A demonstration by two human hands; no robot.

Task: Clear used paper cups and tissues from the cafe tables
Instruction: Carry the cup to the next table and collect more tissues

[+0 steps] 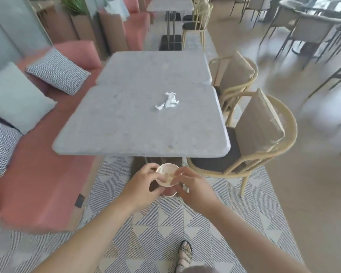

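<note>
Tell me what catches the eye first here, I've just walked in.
The crumpled white tissues lie near the middle of the grey table. Closer in, below its near edge, the left hand and the right hand together hold a paper cup over the patterned rug. A pink bench with cushions runs along the left.

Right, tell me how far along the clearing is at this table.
Done: a paper cup is off the table, held in front of its near edge. In hand: the left hand grips the cup and the right hand pinches its rim. Left: the crumpled tissue lies on the table top, untouched, and has to be picked up.
</note>
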